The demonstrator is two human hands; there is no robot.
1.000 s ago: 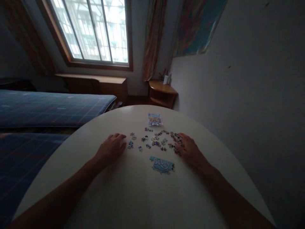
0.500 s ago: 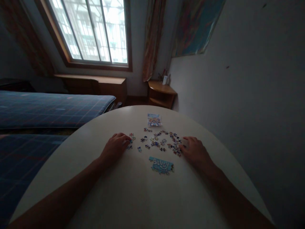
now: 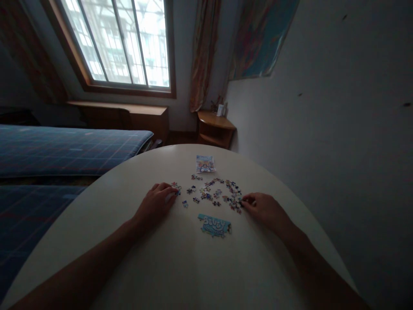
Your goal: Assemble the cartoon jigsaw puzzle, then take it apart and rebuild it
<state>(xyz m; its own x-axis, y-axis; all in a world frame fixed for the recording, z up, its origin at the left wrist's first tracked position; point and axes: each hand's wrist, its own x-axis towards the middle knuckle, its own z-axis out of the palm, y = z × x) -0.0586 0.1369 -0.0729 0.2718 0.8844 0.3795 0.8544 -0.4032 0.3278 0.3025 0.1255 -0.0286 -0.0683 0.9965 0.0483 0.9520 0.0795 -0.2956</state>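
Note:
Loose jigsaw puzzle pieces (image 3: 206, 196) lie scattered across the middle of the round table (image 3: 200, 267). At the left edge of the scatter, my left hand (image 3: 157, 201) rests with loosely curved fingers over a small cluster of pieces (image 3: 176, 186); some are hidden beneath it. My right hand (image 3: 263, 209) is at the right-hand pile (image 3: 235, 201), thumb and forefinger pinched at a piece on its edge. Nearer to me sits a joined section of puzzle (image 3: 215, 226), light blue with "Bluey" lettering.
Beyond the pieces lies a small printed picture sheet (image 3: 205, 164). A plaid mattress (image 3: 71, 148) stands left of the table. A wooden corner shelf (image 3: 217, 120) is behind it, and a white wall (image 3: 316, 142) runs along the right.
My right thumb and forefinger have closed together at the edge of the right-hand pile. The left fingers have shifted slightly over their cluster, covering its nearer pieces. The view has moved a little.

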